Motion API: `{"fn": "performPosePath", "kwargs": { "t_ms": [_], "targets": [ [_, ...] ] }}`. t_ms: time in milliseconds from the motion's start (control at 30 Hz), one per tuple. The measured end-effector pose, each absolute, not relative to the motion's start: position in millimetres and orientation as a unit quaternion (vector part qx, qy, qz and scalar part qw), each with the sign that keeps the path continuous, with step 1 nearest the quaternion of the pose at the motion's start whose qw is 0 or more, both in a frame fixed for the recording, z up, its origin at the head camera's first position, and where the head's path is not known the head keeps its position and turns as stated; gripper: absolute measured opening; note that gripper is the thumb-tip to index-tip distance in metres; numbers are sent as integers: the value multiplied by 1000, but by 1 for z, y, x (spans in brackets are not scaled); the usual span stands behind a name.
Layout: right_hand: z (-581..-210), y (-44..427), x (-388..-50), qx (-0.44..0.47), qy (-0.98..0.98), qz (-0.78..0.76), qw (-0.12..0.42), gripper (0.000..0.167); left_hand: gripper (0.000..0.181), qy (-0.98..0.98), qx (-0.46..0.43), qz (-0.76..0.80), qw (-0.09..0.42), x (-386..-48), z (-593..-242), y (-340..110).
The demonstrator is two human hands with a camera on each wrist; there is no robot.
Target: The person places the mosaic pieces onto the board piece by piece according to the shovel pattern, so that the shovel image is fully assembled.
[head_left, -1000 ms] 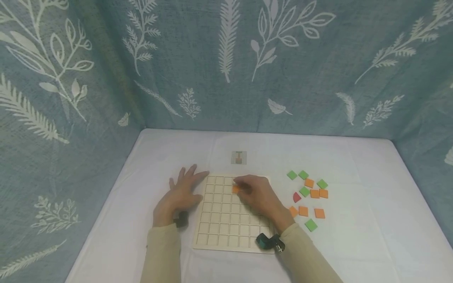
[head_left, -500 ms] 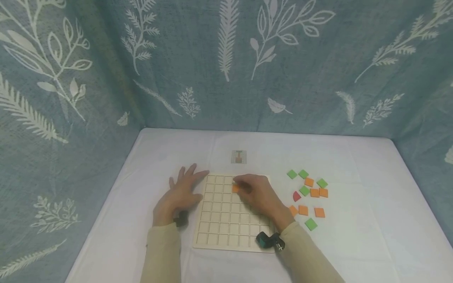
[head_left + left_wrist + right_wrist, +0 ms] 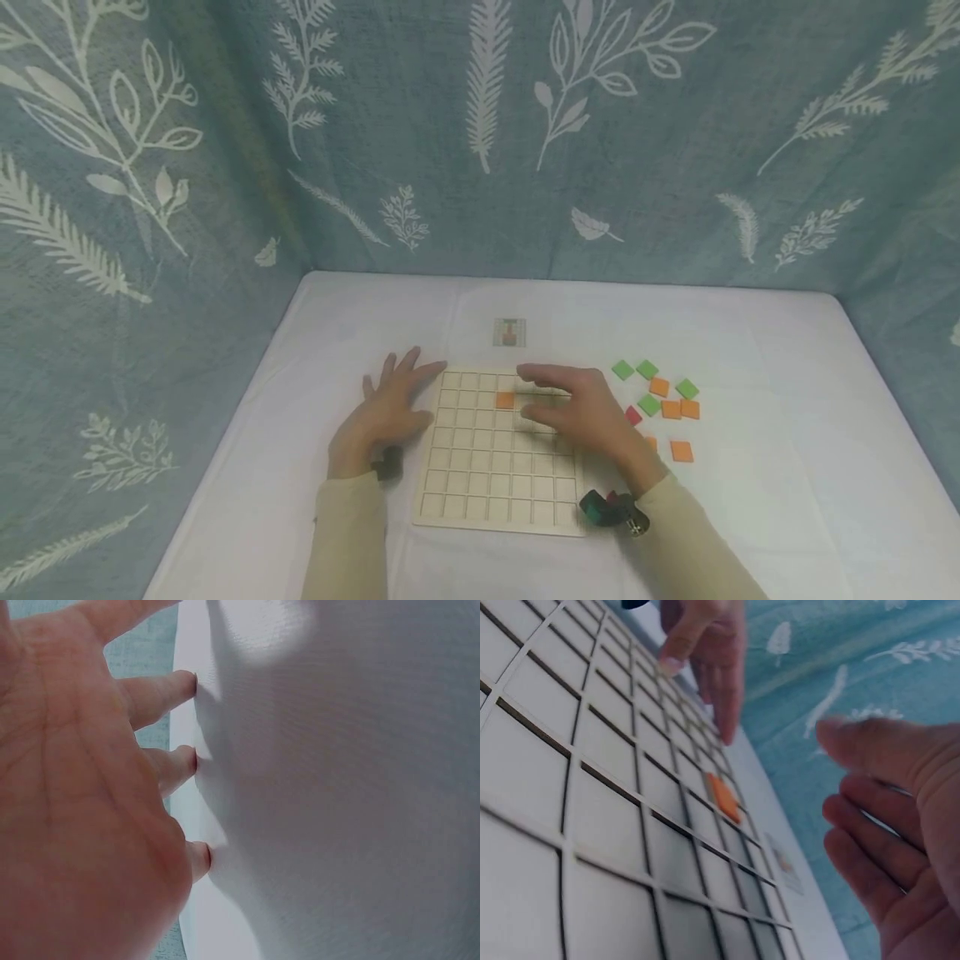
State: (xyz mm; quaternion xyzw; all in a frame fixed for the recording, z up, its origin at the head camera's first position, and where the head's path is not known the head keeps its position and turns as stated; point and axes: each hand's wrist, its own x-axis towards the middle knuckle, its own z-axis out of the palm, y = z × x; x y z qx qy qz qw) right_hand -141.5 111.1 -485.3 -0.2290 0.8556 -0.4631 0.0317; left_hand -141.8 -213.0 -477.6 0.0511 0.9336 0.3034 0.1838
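Note:
A pale wooden grid board lies on the table, with one orange square tile in a cell of its second row from the back. Above the right part of the board hovers my right hand, thumb and fingers apart and holding nothing. In the right wrist view the orange tile sits in its cell, away from the right hand. My left hand rests spread at the board's left edge. The left wrist view shows the left hand's fingertips touching the white cloth.
Right of the board lie several loose orange tiles, green tiles and a red piece, partly behind the right hand. A small pattern card lies beyond the board. Patterned curtains stand behind and beside the table.
My right hand has let go of the orange tile and moved right, its fingers spreading. The tile stays in its cell, now uncovered. My left hand has kept its place.

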Motion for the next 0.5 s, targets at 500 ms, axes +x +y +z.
{"fn": "performPosePath", "kwargs": {
  "t_ms": [500],
  "targets": [
    [-462,213,-108,-260,799,-539,55,67,83,934,41,302,186,-139,-474,-210]
  ]
}}
